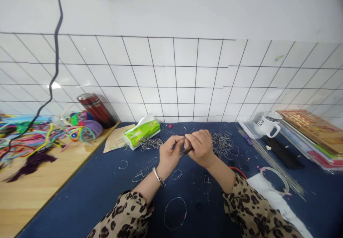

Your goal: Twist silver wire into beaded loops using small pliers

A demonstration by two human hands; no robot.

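Observation:
My left hand (170, 152) and my right hand (200, 148) meet over the middle of the blue table covering (107, 184). A short dark rod-like tool (186, 151) sticks out below the curled fingers of my right hand. My left thumb and index finger are pinched close to the right fingertips; whatever lies between them is too small to make out. Under my hands lie bent wire pieces (177, 174). Nearer to me rests a thin wire ring (175, 197) with a little pink on it. Tangled wire hooks (222, 144) are heaped just beyond my right hand.
At the left are a green tissue pack (141, 132), more wire pieces (150, 143), a red flask (96, 109) and colourful cords (29, 134) on a wooden table. To the right: a white mug (268, 123), a black phone-like slab (282, 152), straight wires (280, 168), a coil (274, 179) and stacked books (313, 131).

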